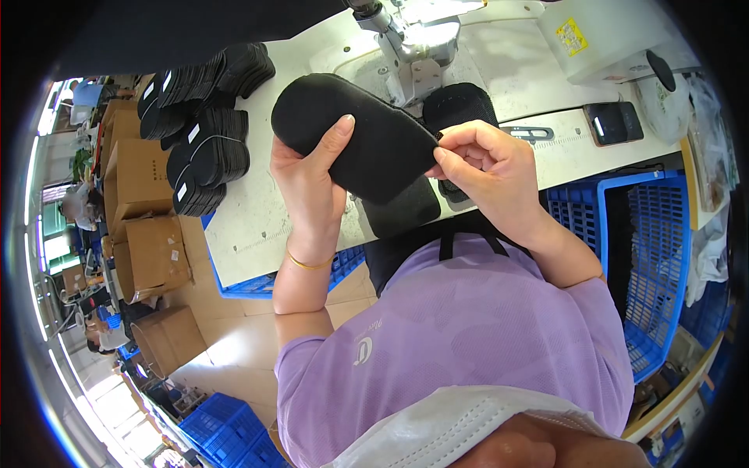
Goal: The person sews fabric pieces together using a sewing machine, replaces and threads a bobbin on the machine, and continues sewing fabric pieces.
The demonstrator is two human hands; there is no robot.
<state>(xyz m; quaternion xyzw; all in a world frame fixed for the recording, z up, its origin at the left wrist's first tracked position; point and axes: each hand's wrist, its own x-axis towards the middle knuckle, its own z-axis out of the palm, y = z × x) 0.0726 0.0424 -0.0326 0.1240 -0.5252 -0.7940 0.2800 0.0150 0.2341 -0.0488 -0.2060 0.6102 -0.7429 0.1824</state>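
My left hand (312, 183) grips a black padded fabric piece (367, 144) with one rounded end, its thumb lying across the top face. At the opposite end, my right hand (491, 168) pinches a corner of the same piece between thumb and fingertips. The piece is held above the white sewing table, tilted. Beneath it, another flat black piece (402, 210) lies at the table's front edge. A black mesh-like piece (459, 105) rests beside the sewing machine (413, 51), just behind my right hand. The fingers under the held piece are partly hidden.
Bundled stacks of black rounded pieces (211, 148) sit at the table's left. Thread snips (529, 133) and a phone (614, 123) lie on the right. A blue plastic crate (655, 265) stands at right below the table; cardboard boxes (156, 253) stand on the floor at left.
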